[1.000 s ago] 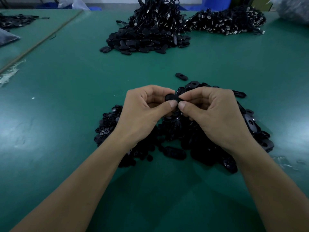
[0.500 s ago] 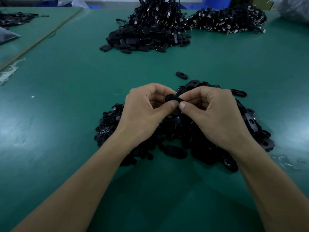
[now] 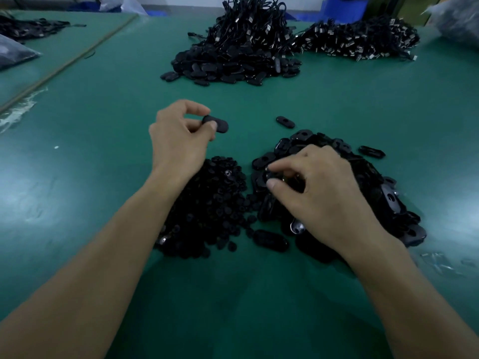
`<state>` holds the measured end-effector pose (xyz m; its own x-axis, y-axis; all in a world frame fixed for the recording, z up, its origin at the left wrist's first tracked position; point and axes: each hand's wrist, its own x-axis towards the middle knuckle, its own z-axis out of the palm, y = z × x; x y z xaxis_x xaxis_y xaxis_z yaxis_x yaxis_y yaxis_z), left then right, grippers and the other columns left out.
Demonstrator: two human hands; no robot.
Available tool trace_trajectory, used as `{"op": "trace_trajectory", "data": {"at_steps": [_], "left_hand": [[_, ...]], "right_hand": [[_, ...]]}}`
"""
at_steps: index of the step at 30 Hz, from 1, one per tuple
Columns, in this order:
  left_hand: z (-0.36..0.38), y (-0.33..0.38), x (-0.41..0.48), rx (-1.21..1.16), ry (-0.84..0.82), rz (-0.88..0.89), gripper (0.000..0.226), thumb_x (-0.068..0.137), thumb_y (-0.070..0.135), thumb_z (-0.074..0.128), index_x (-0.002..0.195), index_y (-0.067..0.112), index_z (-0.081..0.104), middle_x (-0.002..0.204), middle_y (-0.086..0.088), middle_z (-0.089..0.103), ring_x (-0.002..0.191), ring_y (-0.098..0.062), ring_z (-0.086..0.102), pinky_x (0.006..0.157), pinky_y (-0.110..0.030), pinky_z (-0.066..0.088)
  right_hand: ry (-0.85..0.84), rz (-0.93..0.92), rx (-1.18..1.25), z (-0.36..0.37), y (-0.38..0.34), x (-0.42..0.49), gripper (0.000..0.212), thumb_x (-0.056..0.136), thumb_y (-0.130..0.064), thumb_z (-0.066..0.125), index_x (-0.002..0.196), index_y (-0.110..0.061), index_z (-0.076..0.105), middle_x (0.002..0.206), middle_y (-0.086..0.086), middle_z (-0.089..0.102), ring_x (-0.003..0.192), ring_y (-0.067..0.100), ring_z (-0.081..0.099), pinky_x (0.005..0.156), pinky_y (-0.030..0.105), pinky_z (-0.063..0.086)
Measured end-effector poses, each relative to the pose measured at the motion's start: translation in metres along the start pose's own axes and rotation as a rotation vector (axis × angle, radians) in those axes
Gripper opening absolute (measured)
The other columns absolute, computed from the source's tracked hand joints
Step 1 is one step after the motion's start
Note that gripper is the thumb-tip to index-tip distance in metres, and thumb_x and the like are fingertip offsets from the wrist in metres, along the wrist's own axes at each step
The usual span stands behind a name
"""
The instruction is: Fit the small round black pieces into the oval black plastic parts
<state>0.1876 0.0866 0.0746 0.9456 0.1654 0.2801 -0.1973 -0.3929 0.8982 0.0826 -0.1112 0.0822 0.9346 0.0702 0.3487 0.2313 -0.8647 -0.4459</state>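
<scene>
Jutting from the left hand (image 3: 178, 141), the oval part (image 3: 216, 124) lies with its long axis running left to right, its free end pointing right and a little toward the person. The thumb and forefinger are clamped on its left end, and the other fingers are curled. Whether a round piece already sits in it cannot be seen. It hangs just beyond the heap of round pieces (image 3: 207, 203), above bare table (image 3: 77, 177), and this hand is the one nearer that heap. Just right of the heap lies the pile of oval parts (image 3: 368, 177). The right hand (image 3: 318, 193) rests on the pile's edge nearest the heap, thumb and forefinger drawn close around a dark piece there; whether they already grip it I cannot tell. By my judgement the next fitting needs one round piece from the heap, a short reach back for the left hand. Beyond and right of the heap a stray oval (image 3: 285, 122) lies alone, and far beyond the heap stands a mound of parts with cables (image 3: 233, 55).
</scene>
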Motion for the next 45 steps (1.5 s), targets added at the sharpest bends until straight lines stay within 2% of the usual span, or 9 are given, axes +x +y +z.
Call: {"op": "trace_trajectory", "data": {"at_steps": [7, 14, 17, 20, 23, 28, 33, 37, 45], "left_hand": [[0.002, -0.016, 0.035, 0.311, 0.002, -0.194, 0.01, 0.091, 0.028, 0.073, 0.098, 0.029, 0.066, 0.083, 0.012, 0.066, 0.101, -0.023, 0.066, 0.092, -0.048, 0.056], [0.004, -0.018, 0.029, 0.392, 0.02, -0.096, 0.027, 0.095, 0.037, 0.067, 0.117, 0.022, 0.07, 0.12, 0.004, 0.069, 0.116, -0.017, 0.061, 0.09, -0.031, 0.044], [0.001, -0.004, 0.012, 0.237, -0.001, 0.028, 0.009, 0.094, 0.035, 0.067, 0.086, 0.034, 0.07, 0.091, 0.017, 0.07, 0.086, 0.005, 0.063, 0.077, -0.014, 0.044], [-0.001, 0.01, -0.012, 0.043, -0.172, 0.074, 0.021, 0.095, 0.039, 0.067, 0.076, 0.03, 0.07, 0.069, 0.01, 0.072, 0.055, 0.001, 0.063, 0.053, -0.013, 0.047], [-0.006, 0.022, -0.034, -0.13, -0.442, -0.084, 0.037, 0.097, 0.049, 0.063, 0.084, 0.016, 0.076, 0.073, -0.004, 0.076, 0.049, -0.017, 0.066, 0.042, -0.022, 0.048], [-0.013, 0.029, -0.046, -0.372, -0.645, -0.211, 0.039, 0.076, 0.052, 0.07, 0.08, 0.014, 0.078, 0.078, -0.007, 0.074, 0.052, -0.014, 0.063, 0.045, -0.02, 0.05], [-0.011, 0.024, -0.049, -0.537, -0.597, -0.26, 0.013, 0.069, 0.028, 0.078, 0.074, 0.016, 0.078, 0.072, -0.008, 0.071, 0.056, -0.011, 0.064, 0.05, -0.018, 0.052], [-0.009, 0.021, -0.052, -0.555, -0.512, -0.28, 0.004, 0.084, 0.009, 0.074, 0.081, 0.012, 0.076, 0.066, -0.009, 0.069, 0.054, -0.012, 0.065, 0.052, -0.019, 0.054], [-0.011, 0.017, -0.052, -0.66, -0.346, -0.241, 0.013, 0.073, 0.019, 0.079, 0.085, 0.012, 0.077, 0.082, -0.017, 0.075, 0.067, -0.018, 0.072, 0.063, -0.022, 0.058]], "right_hand": [[-0.239, -0.023, -0.239, -0.004, -0.007, -0.002, 0.057, 0.084, -0.07, 0.059, 0.129, -0.035, 0.062, 0.108, -0.013, 0.05, 0.102, 0.007, 0.034, 0.091, 0.026, 0.028], [-0.147, 0.006, -0.017, -0.001, -0.002, -0.003, 0.02, 0.089, -0.049, 0.07, 0.096, -0.03, 0.07, 0.091, -0.014, 0.052, 0.092, 0.006, 0.044, 0.081, 0.021, 0.034], [0.008, 0.027, 0.271, 0.002, 0.0, -0.002, 0.009, 0.089, -0.032, 0.077, 0.083, -0.027, 0.071, 0.07, -0.01, 0.06, 0.07, 0.007, 0.056, 0.064, 0.014, 0.042], [0.11, 0.017, 0.5, 0.003, -0.003, -0.001, 0.008, 0.088, -0.023, 0.078, 0.084, -0.026, 0.071, 0.07, -0.007, 0.065, 0.062, 0.012, 0.06, 0.058, 0.019, 0.048], [0.159, -0.013, 0.574, 0.005, -0.005, 0.001, 0.01, 0.088, -0.019, 0.078, 0.089, -0.025, 0.071, 0.078, -0.01, 0.071, 0.072, 0.011, 0.068, 0.066, 0.023, 0.055], [0.165, -0.052, 0.615, 0.007, -0.003, 0.002, 0.018, 0.088, -0.008, 0.078, 0.097, -0.022, 0.072, 0.087, -0.013, 0.074, 0.083, 0.007, 0.072, 0.074, 0.019, 0.057], [0.15, -0.097, 0.606, 0.01, -0.002, 0.001, 0.024, 0.087, 0.001, 0.075, 0.101, -0.019, 0.073, 0.093, -0.013, 0.075, 0.089, 0.004, 0.073, 0.081, 0.019, 0.057], [0.19, -0.079, 0.478, 0.012, -0.003, 0.001, 0.03, 0.088, -0.003, 0.074, 0.114, -0.019, 0.072, 0.096, -0.017, 0.072, 0.09, -0.001, 0.07, 0.082, 0.013, 0.054], [0.224, 0.012, 0.286, 0.012, -0.004, 0.0, 0.014, 0.093, -0.014, 0.071, 0.106, -0.016, 0.076, 0.088, -0.016, 0.069, 0.087, 0.0, 0.064, 0.077, 0.009, 0.049]]}}
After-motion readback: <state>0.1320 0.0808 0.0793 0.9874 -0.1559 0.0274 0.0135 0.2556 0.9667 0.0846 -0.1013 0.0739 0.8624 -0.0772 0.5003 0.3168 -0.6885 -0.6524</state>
